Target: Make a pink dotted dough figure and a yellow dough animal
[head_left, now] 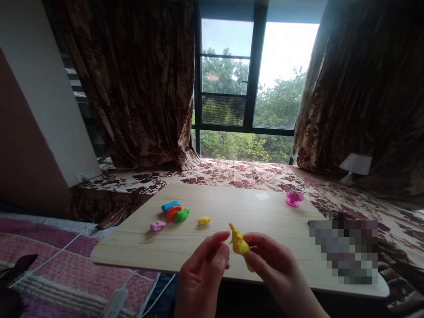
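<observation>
A yellow clay-like figure (pixel 239 244) with pointed tips is pinched between the thumb and fingers of my right hand (pixel 273 260), above the table's near edge. My left hand (pixel 207 260) is just to its left, fingers curled and thumb pressed near them; whether anything small is between them is hidden. Beyond my hands, a smaller yellow lump (pixel 204 221) lies on the table. Farther left are a blue lump (pixel 170 206), an orange lump (pixel 174 213) and a green lump (pixel 181 215), grouped close together, with a pale pink lump (pixel 158 226) nearer me.
The light wooden table (pixel 132 247) has rounded corners. A bright pink stand-like object (pixel 294 198) and a white square (pixel 262 196) are toward its back. A pixelated patch covers something at right. Behind are a lamp (pixel 356 165), curtains and a window; a power strip (pixel 115 302) hangs low left.
</observation>
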The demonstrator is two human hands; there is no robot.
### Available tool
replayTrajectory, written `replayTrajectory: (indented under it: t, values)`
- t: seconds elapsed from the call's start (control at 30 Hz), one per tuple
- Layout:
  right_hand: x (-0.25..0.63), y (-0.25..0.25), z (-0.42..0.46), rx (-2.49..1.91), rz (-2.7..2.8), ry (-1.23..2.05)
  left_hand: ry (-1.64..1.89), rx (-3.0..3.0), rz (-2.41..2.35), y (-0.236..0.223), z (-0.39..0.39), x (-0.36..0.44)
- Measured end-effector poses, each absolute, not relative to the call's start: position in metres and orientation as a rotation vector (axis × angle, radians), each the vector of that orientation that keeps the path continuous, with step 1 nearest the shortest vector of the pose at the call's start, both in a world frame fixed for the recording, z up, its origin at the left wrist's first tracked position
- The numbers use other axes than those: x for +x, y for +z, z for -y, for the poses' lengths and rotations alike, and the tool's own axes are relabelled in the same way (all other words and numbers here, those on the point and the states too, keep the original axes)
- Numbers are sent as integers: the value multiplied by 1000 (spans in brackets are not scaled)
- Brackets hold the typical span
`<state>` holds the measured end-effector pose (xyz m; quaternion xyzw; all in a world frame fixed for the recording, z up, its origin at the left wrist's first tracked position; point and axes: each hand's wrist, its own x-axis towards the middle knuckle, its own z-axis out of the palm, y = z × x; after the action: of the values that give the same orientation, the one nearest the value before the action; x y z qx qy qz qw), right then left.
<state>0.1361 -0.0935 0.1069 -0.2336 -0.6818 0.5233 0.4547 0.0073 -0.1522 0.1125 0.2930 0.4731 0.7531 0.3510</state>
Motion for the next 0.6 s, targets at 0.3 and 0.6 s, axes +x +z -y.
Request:
replayTrajectory:
  t: [0.3,0.6]
  values:
    - [135,108,95,-602,1822,954,2020,886,-1187,122,149,8]
    - [129,108,97,-585,1815,925,2032,719,-1142,120,147,16]
